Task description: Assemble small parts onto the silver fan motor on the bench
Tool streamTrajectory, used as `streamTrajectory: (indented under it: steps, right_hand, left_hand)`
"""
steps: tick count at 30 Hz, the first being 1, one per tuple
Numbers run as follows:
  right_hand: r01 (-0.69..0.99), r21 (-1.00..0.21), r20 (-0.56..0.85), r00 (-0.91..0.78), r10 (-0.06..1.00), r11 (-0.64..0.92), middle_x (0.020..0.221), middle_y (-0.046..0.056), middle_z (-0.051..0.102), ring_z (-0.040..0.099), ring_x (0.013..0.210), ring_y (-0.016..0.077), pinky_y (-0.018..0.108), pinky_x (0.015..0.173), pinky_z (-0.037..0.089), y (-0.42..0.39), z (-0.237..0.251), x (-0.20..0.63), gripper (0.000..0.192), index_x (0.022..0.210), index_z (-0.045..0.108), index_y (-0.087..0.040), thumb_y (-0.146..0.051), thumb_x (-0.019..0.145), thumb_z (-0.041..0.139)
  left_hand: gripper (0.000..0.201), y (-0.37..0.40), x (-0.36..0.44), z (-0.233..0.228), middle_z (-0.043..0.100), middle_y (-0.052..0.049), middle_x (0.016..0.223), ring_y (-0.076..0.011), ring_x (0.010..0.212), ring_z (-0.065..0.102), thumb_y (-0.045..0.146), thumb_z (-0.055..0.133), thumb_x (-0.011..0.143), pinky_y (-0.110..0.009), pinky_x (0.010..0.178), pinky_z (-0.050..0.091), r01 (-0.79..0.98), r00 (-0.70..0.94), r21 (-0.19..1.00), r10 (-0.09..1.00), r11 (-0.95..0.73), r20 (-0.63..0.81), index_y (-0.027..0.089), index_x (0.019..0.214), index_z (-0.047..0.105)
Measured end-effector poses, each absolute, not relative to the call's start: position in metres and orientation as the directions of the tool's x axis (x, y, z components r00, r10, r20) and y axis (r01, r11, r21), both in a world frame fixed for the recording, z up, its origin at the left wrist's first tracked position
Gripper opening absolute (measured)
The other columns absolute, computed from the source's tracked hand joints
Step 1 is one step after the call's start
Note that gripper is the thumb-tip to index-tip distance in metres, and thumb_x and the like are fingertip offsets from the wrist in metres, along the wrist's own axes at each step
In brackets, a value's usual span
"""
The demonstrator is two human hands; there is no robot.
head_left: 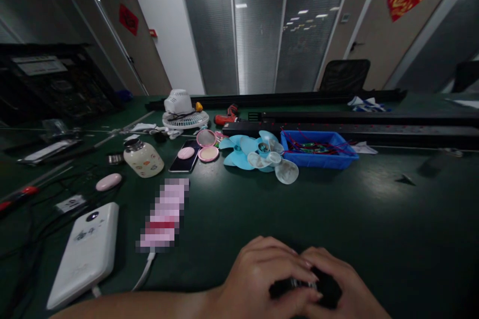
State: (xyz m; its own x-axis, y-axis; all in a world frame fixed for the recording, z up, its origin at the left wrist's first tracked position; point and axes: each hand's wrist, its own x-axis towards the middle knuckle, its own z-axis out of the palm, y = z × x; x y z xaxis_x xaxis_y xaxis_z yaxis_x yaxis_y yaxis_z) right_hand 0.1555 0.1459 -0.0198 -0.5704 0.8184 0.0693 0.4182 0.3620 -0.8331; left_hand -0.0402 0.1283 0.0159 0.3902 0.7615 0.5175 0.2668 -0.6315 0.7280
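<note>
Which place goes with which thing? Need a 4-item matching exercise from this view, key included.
Things:
1. blue tray
2. dark object
3. cream bottle
4. red drill

Places:
A. left of the dark phone
B. just right of the white fan
C. just right of the light-blue fan blades
D. held between the left hand and the right hand

Pairs: 1-C, 2-D, 3-A, 4-B
</note>
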Motion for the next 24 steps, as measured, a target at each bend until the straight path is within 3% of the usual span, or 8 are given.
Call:
streamTrajectory:
  steps: [8,15,20,24]
  right_hand:
    - [0.453,-0.811,0.058,-0.568,0.821,0.371,0.086,0.003,0.069,0.066,0.081,0.0215,0.027,0.071,0.054,0.146,-0.023,0.157,0.012,0.084,0.066,-0.024,-0.021,0.075,0.072]
    - [0.438,-0.816,0.103,-0.533,0.840,0.378,0.082,0.002,0.070,0.067,0.076,0.0220,0.027,0.066,0.056,0.144,-0.021,0.156,0.012,0.080,0.067,-0.026,-0.019,0.071,0.071]
    - [0.408,-0.809,0.192,-0.497,0.846,0.423,0.084,0.002,0.072,0.069,0.079,0.0241,0.028,0.067,0.058,0.143,-0.020,0.155,0.020,0.087,0.071,-0.029,-0.021,0.069,0.074]
    - [0.437,-0.796,0.162,-0.512,0.843,0.418,0.093,0.003,0.073,0.070,0.088,0.0244,0.029,0.076,0.059,0.143,-0.020,0.156,0.022,0.095,0.072,-0.028,-0.025,0.074,0.074]
  left_hand:
    - [0.012,0.130,-0.038,0.005,0.080,-0.010,0.090,-0.0197,0.089,0.074,0.018,0.071,0.084,-0.030,0.084,0.055,0.132,0.325,0.789,0.778,-0.601,0.538,0.014,0.094,0.076]
    - [0.024,0.129,-0.041,0.003,0.077,-0.012,0.097,-0.0216,0.093,0.070,0.016,0.062,0.088,-0.033,0.084,0.056,0.170,0.363,0.743,0.743,-0.647,0.563,0.016,0.108,0.074]
    - [0.030,0.127,-0.040,0.002,0.075,-0.014,0.102,-0.0228,0.096,0.066,0.015,0.060,0.088,-0.035,0.085,0.055,0.201,0.386,0.734,0.741,-0.649,0.550,0.015,0.116,0.072]
    - [0.046,0.119,-0.044,0.014,0.069,-0.014,0.118,-0.0239,0.106,0.063,0.020,0.061,0.090,-0.037,0.092,0.054,0.276,0.410,0.726,0.761,-0.629,0.503,0.019,0.135,0.058]
